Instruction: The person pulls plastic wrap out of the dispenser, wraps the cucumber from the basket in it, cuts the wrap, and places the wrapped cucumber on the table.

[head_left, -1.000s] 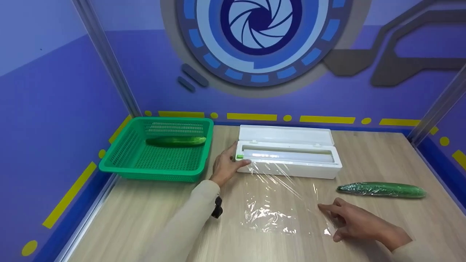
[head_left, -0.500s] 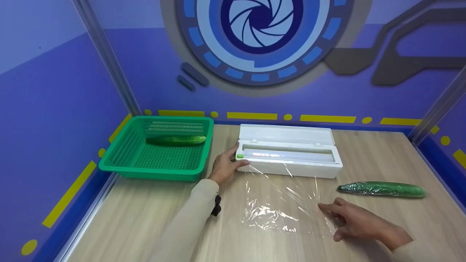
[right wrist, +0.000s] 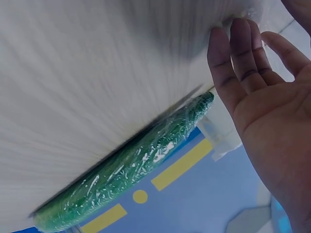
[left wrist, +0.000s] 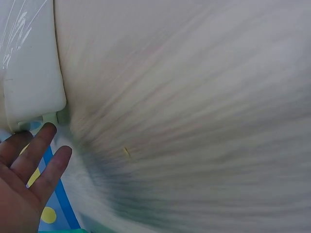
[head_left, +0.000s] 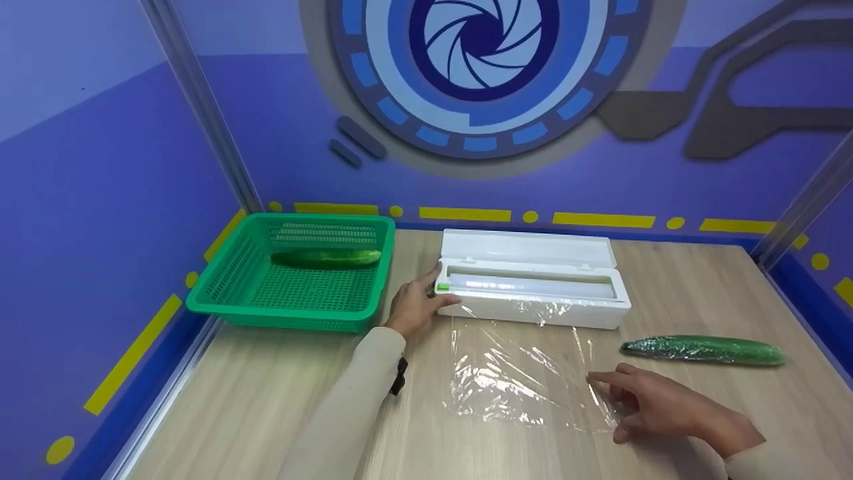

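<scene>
A white cling film dispenser (head_left: pixel 533 309) stands with its lid raised, a film roll (head_left: pixel 533 287) showing inside. My left hand (head_left: pixel 414 308) grips its left end, thumb on the front face and fingers around the side. From the box, a clear sheet of cling film (head_left: pixel 500 383) spreads toward me over the table. At the sheet's right edge is my right hand (head_left: pixel 656 403), index fingertip and thumb tip apart and touching the film's border. Just beyond that hand lies a film-wrapped cucumber (head_left: pixel 706 350), whose shiny wrapping shows in the right wrist view.
At the back left stands a green plastic basket (head_left: pixel 286 312) with an unwrapped cucumber (head_left: pixel 326 258) in it. The wooden table (head_left: pixel 266 400) is bounded by printed blue-purple walls (head_left: pixel 320 180) at the back and sides.
Glints and creases on the film have shifted, with more shine now in its middle and along the dispenser's front. Both hands have stayed almost in place, and the view has moved slightly.
</scene>
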{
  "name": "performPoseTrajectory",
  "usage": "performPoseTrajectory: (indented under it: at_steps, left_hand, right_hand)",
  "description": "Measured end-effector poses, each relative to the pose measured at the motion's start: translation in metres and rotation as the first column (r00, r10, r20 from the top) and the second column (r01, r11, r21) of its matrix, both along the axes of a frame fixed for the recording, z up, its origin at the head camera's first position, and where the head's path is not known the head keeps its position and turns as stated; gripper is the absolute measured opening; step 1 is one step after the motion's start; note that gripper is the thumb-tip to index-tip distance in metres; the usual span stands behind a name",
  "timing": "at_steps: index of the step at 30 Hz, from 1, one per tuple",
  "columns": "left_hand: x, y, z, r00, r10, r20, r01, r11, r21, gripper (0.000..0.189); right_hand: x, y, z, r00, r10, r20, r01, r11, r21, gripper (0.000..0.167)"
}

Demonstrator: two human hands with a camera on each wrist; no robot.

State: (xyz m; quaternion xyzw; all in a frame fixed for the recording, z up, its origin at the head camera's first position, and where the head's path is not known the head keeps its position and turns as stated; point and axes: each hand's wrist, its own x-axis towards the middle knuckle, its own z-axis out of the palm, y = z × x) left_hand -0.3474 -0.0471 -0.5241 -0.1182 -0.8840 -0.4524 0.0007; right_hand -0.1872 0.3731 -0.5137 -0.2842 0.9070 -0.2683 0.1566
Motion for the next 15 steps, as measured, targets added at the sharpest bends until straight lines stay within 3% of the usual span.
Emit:
performPoseTrajectory:
  at_steps: [5, 15]
  left_hand:
    - [-0.001, -0.001, 0.0, 1.0, -0.006, -0.015, 0.006, 1.0, 0.008, 0.087]
    - [0.0, -0.001, -0.002, 1.0, -0.008, -0.007, 0.008, 1.0, 0.018, 0.087]
  right_hand:
    - [-0.005, -0.001, 0.01, 0.999, 0.031, -0.019, -0.031, 0.999, -0.013, 0.087]
    - [-0.012, -0.003, 0.028, 0.996, 0.087, -0.031, -0.089, 0.992, -0.091, 0.059]
